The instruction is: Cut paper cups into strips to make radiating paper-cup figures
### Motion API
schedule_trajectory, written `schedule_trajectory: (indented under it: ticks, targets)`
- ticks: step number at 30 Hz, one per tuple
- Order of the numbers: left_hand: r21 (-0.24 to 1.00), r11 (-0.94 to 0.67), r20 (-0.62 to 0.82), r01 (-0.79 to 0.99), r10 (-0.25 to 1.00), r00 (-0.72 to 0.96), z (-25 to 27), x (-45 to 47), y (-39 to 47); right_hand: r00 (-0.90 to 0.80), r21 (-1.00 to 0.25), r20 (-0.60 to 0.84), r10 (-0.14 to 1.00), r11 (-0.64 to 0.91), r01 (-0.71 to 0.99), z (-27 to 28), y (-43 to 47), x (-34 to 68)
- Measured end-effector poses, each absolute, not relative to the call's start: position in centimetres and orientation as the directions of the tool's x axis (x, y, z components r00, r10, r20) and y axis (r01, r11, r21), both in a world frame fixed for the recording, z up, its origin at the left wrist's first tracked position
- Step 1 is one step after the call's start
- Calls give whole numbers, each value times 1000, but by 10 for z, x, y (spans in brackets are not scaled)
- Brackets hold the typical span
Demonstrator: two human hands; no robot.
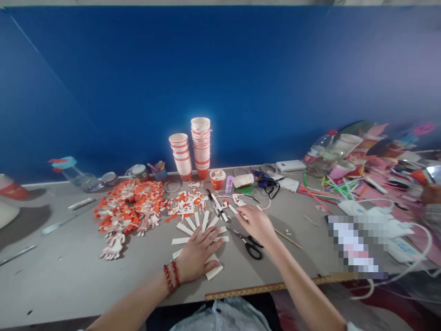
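Note:
My left hand (198,253) lies flat with fingers spread over white paper strips (182,240) that fan out on the table. Red bead bracelets circle that wrist. Farther right, my right hand (257,223) has its fingers closed around a slim white pen (233,209), whose end sticks out to the left; the fingertips are partly hidden. Black-handled scissors (253,250) lie between the hands, partly under the right wrist. Just beyond the strips are black and white marker pens (220,209) and a pile of orange and white paper scraps (188,204).
Two stacks of paper cups (200,147) stand against the blue partition (220,69). Cut-out paper figures (129,207) are heaped at left. A purple glue stick (229,184) and a blue glue gun (267,181) sit at the back. A power strip (401,248) with cables lies right.

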State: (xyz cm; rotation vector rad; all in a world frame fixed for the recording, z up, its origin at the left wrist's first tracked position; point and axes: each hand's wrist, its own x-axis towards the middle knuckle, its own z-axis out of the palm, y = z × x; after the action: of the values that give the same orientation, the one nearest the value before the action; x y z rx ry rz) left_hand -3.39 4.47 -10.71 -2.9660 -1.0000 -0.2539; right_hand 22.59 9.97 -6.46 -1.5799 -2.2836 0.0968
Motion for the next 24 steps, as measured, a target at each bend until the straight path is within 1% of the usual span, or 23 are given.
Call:
schedule_trajectory:
  ticks: [1, 4, 6, 8, 9, 11, 12, 14, 17, 19, 22, 23, 24]
  targets:
    - [61, -797, 157, 601, 603, 782, -107, -33, 44, -349, -229, 201, 915, 390, 892, -59, 104, 209]
    - [124, -798, 164, 590, 603, 781, -104, -31, 43, -383, -213, 152, 911, 408, 888, -51, 123, 164]
    - [205, -806, 192, 556, 590, 784, -99, -34, 45, -362, -196, 120, 924, 380, 904, -52, 137, 143]
    - [314, -784, 283, 535, 615, 736, -92, -42, 50, -336, -185, 82, 938, 346, 920, -56, 149, 129]
    - [376, -752, 356, 541, 656, 665, -89, -49, 53, -324, -183, 62, 944, 330, 926, -59, 153, 125]
    - [513, -652, 508, 559, 755, 414, -83, -64, 60, -308, -192, 32, 951, 308, 932, -65, 159, 121]
    - [578, -600, 551, 553, 787, 277, -82, -72, 63, -305, -203, 22, 952, 303, 931, -67, 161, 121]
    - [620, -558, 578, 552, 800, 159, -81, -85, 66, -309, -241, 15, 951, 303, 922, -68, 162, 122]
    - [615, -551, 586, 564, 798, 140, -80, -93, 64, -332, -339, 30, 943, 322, 884, -63, 159, 129]
    - [577, -548, 576, 606, 799, 174, -76, -90, 62, -366, -430, 47, 930, 349, 832, -56, 153, 136]
    - [438, -573, 540, 692, 784, 307, -65, -82, 61, -463, -575, 41, 885, 400, 714, -48, 138, 146]
    - [388, -591, 526, 707, 772, 357, -62, -79, 62, -509, -641, 26, 861, 405, 652, -46, 131, 149]
    - [349, -609, 510, 712, 761, 401, -59, -77, 64, -570, -744, 7, 821, 386, 546, -45, 124, 150]
